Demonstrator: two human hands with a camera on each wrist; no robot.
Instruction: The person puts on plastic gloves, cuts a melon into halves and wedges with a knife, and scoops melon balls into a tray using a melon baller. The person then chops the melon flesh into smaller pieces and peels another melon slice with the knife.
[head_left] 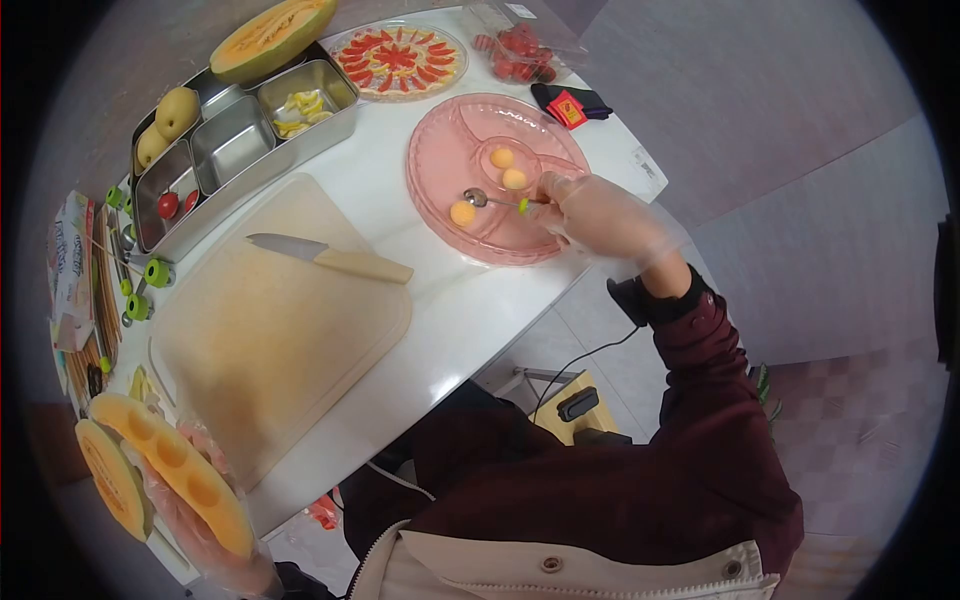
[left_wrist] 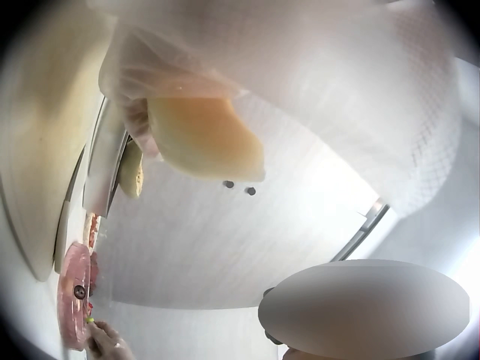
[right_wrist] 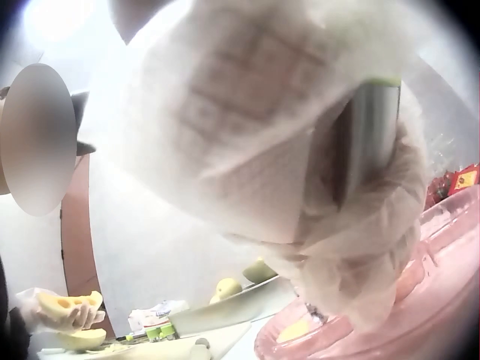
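Melon balls [head_left: 463, 213] sit on a pink plate [head_left: 428, 165] with parts in it. Two are close together in one part, and one is by itself near the plate's edge. My gloved right hand [head_left: 608, 217] is over the plate, with its fingers curled round a melon baller [head_left: 476, 197]. Its shiny cup is right beside the ball on its own; I cannot tell if they touch. My left hand [head_left: 186, 522] is well away, and its fingers hold a curved melon slice [head_left: 178, 458] with round hollows in it. A melon wedge [head_left: 112, 480] is just beside that. Between my hands, a knife [head_left: 330, 258] lies on a cutting board [head_left: 280, 345]. Two pears [head_left: 177, 113] sit in a metal tray [head_left: 262, 148].
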